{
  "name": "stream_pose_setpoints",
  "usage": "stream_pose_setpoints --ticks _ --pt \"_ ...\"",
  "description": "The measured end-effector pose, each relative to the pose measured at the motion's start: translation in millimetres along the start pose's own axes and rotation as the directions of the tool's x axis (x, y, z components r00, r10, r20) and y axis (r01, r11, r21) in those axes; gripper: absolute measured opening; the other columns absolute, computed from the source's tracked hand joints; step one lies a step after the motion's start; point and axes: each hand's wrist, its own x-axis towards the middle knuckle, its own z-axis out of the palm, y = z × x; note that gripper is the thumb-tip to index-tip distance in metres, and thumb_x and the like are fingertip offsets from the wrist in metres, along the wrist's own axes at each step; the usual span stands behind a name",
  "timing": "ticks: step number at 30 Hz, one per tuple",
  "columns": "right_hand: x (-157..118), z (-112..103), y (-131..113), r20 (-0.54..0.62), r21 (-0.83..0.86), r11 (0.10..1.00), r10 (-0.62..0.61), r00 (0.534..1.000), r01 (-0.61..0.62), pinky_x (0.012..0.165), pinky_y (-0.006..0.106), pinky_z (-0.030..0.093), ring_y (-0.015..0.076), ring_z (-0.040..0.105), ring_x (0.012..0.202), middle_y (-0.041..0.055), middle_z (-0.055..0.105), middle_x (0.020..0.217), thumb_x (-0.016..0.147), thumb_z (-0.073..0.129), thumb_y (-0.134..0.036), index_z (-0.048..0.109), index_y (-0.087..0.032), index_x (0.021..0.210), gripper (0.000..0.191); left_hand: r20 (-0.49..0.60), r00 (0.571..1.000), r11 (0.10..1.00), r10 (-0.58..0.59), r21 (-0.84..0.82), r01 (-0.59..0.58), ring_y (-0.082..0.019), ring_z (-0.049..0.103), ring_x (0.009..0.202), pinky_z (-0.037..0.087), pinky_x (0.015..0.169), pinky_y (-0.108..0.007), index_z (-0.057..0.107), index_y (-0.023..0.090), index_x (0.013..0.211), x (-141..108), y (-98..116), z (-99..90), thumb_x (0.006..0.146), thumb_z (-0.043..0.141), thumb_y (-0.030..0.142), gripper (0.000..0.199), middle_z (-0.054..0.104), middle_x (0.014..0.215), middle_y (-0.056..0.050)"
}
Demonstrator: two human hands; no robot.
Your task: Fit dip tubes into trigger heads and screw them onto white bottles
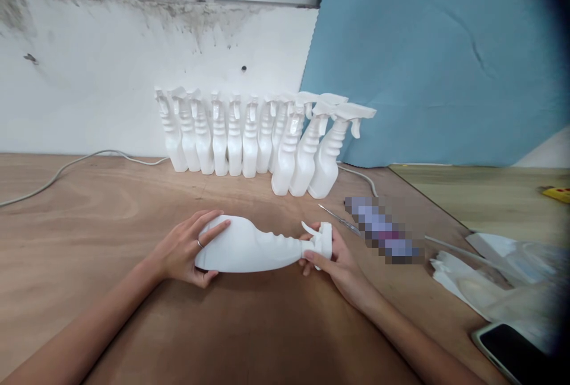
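A white spray bottle [249, 245] lies sideways between my hands, above the wooden table. My left hand [191, 248] is wrapped round its wide base, with a ring on one finger. Its trigger head points right, and my right hand [332, 260] grips that head near the neck, fingers partly hidden behind it. The trigger lever sticks up and to the left. Behind, several matching white spray bottles [234, 141] stand upright in a row by the wall, with a few larger-looking ones at the row's right end, in front.
A thin metal tool [341, 218] lies beside a blurred-out object [385, 230]. Clear plastic bags [481, 278] and a phone [512, 352] are at the right. A grey cable [66, 165] runs along the back left. A blue cloth [423, 64] hangs behind.
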Motion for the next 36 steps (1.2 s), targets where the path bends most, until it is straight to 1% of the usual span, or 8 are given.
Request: stream_pose_setpoints --ticks 3,6,11,16,20,27,34,36 --pt "-0.3 -0.8 -0.8 0.001 -0.002 1.0 0.002 1.0 -0.002 0.052 0.026 0.05 0.013 0.059 0.053 -0.0027 0.065 0.077 0.089 0.071 -0.039 0.042 -0.024 0.112 0.04 -0.001 1.0 1.0 0.004 0.006 -0.004 -0.041 0.047 0.12 0.047 0.094 -0.054 0.023 0.019 0.152 0.0 -0.1 -0.1 0.077 0.064 0.05 0.091 0.04 0.139 -0.021" --pt "-1.2 -1.4 -1.5 0.012 0.01 1.0 0.009 1.0 -0.009 0.065 0.031 0.055 0.0167 0.065 0.07 0.0021 0.066 0.106 0.08 0.08 -0.037 0.039 -0.028 0.12 0.059 0.009 1.0 1.0 -0.019 0.014 0.019 -0.041 0.046 0.122 0.046 0.096 -0.054 0.021 0.02 0.153 0.7 -0.6 -0.9 0.079 0.064 0.053 0.091 0.039 0.14 -0.02" --pt "-0.4 0.8 -1.9 -0.018 -0.108 0.994 0.022 1.0 -0.023 0.056 0.026 0.045 0.0158 0.058 0.055 -0.0047 0.062 0.058 0.092 0.064 -0.046 0.04 -0.023 0.115 0.041 0.051 0.996 0.997 -0.077 -0.028 0.078 -0.04 0.04 0.129 0.042 0.103 -0.054 0.006 0.018 0.155 2.2 -0.9 -2.6 0.075 0.063 0.076 0.115 0.036 0.144 -0.023" --pt "-1.8 0.7 -3.9 -0.021 -0.044 0.999 0.022 1.0 -0.023 0.063 0.029 0.049 0.0149 0.061 0.063 0.001 0.065 0.095 0.079 0.079 -0.039 0.039 -0.025 0.122 0.06 0.04 0.993 0.994 -0.111 -0.015 0.112 -0.04 0.043 0.127 0.045 0.1 -0.052 0.01 0.021 0.156 1.2 1.4 -1.7 0.079 0.066 0.068 0.106 0.04 0.14 -0.02" --pt "-5.1 1.1 -4.6 -0.027 -0.002 1.0 0.019 0.999 -0.019 0.055 0.024 0.038 0.0117 0.049 0.055 -0.0062 0.056 0.065 0.084 0.076 -0.035 0.045 -0.023 0.117 0.048 0.015 0.996 0.996 -0.09 -0.019 0.09 -0.04 0.045 0.125 0.045 0.1 -0.053 0.011 0.02 0.155 2.3 6.3 -0.3 0.079 0.067 0.065 0.105 0.041 0.139 -0.021" --pt "-4.8 10.5 -11.3 -0.116 0.2 0.979 0.059 0.991 -0.035 0.051 0.024 0.027 0.0085 0.037 0.046 -0.0075 0.05 0.062 0.077 0.082 -0.033 0.051 -0.023 0.108 0.044 -0.007 0.995 0.991 -0.103 -0.082 0.102 -0.04 0.046 0.124 0.044 0.099 -0.053 0.012 0.022 0.155 3.3 11.6 1.8 0.08 0.067 0.063 0.102 0.041 0.139 -0.021" --pt "-6.0 11.5 -15.7 0.265 0.338 0.938 -0.01 0.964 -0.083 0.072 0.039 0.048 0.025 0.058 0.084 0.0064 0.063 0.105 0.07 0.085 -0.042 0.057 -0.028 0.123 0.061 0.026 0.974 0.934 -0.227 -0.276 0.225 -0.037 0.048 0.125 0.044 0.103 -0.05 0.019 0.029 0.154 -4.1 8.9 10.4 0.08 0.061 0.069 0.094 0.038 0.143 -0.016" --pt "-6.5 12.8 -13.1 0.22 0.299 0.951 0.006 0.976 -0.074 0.068 0.037 0.049 0.0243 0.056 0.085 0.0069 0.064 0.109 0.068 0.087 -0.036 0.058 -0.029 0.123 0.063 0.061 0.972 0.925 -0.229 -0.296 0.237 -0.038 0.046 0.127 0.043 0.104 -0.051 0.018 0.03 0.154 -4.1 10.4 9.9 0.08 0.061 0.07 0.094 0.037 0.145 -0.016"
